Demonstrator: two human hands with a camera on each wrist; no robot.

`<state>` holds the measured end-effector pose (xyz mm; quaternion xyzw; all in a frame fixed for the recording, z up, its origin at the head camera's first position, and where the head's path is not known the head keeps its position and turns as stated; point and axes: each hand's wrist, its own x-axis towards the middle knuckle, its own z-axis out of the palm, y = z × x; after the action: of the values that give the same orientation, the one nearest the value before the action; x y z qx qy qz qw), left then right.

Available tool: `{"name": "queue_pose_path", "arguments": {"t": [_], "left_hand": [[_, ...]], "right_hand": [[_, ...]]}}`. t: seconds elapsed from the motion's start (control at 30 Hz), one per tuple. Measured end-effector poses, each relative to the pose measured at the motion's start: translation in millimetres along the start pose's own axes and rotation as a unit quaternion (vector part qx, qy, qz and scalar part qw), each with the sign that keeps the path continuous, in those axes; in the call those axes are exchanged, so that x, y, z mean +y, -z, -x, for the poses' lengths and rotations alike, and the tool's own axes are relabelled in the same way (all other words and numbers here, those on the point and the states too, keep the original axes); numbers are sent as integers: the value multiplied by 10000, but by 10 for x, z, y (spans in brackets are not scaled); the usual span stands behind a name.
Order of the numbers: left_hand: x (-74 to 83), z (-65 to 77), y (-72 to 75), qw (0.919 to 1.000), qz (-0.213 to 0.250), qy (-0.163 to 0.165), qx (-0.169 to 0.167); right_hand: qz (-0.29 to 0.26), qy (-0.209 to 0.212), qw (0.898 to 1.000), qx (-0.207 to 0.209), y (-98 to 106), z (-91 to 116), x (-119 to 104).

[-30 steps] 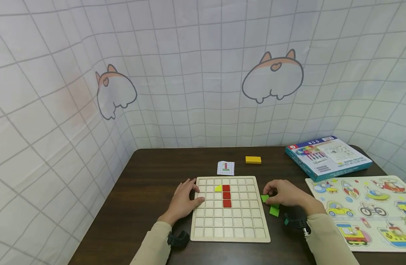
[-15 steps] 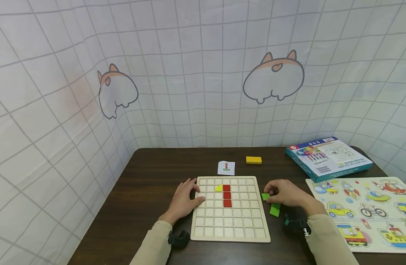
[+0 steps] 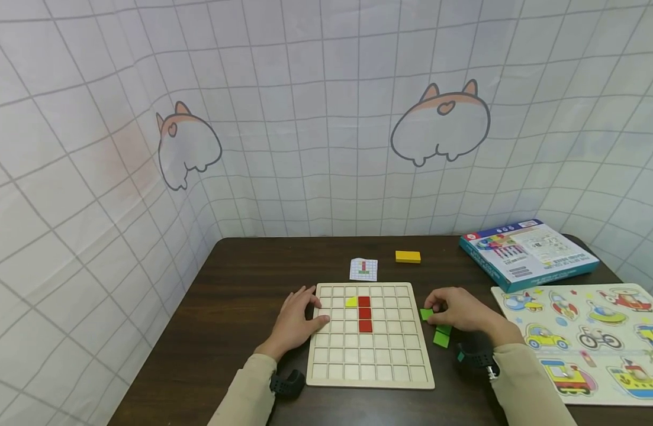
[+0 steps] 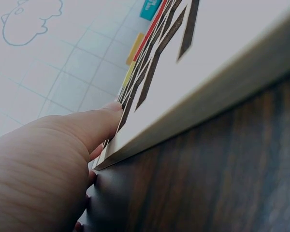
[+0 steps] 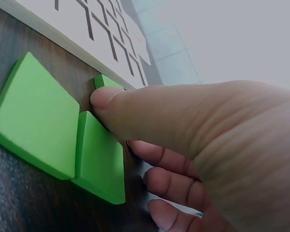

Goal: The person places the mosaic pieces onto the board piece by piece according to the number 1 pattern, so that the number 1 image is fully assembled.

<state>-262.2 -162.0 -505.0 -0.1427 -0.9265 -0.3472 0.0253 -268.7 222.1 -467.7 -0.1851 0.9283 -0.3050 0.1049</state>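
A pale wooden grid board (image 3: 337, 358) lies on the table, with three red squares (image 3: 364, 313) in a column and a yellow triangle (image 3: 351, 302) beside the top one. My left hand (image 3: 292, 322) holds the board's left edge; in the left wrist view the thumb (image 4: 94, 123) lies on its top and the fingers are partly hidden beside the edge. Right of the board, my right hand (image 3: 456, 309) has thumb and index finger at a green square tile (image 3: 426, 314), pinching it. Two more green tiles (image 5: 36, 118) lie close by under that hand.
Behind the board are a small paper pattern card (image 3: 363, 270) and a yellow block (image 3: 408, 257). A teal-edged box (image 3: 528, 253) stands at the back right, touching or near a picture puzzle board (image 3: 576, 355). Grid-patterned cloth (image 3: 326, 195) hangs behind the table.
Both hands stay in nearly the same places. The green tile at the right fingertips shifts very slightly at most; the view itself moves a little.
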Motion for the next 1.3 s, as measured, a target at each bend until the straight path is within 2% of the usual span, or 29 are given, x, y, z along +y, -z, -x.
{"name": "queue_pose_path", "arguments": {"t": [0.3,0.53,0.7,1.0,1.3], "left_hand": [[7,-9,-1,10000,-25,10,3],[23,-4,12,10000,-25,-59,10],[31,13,33,9998,99,-174,-11],[23,9,22,9999,32,-104,-51],[5,22,14,9999,26,-93,-46]], "right_hand": [[127,-20,9999,65,12,1,5],[324,112,9979,552,-22,-27,-79],[280,267,9971,657,-103,-65,-223],[-25,406,9966,718,-286,-131,-440],[-261,774,9941,709,-444,-182,-511]]}}
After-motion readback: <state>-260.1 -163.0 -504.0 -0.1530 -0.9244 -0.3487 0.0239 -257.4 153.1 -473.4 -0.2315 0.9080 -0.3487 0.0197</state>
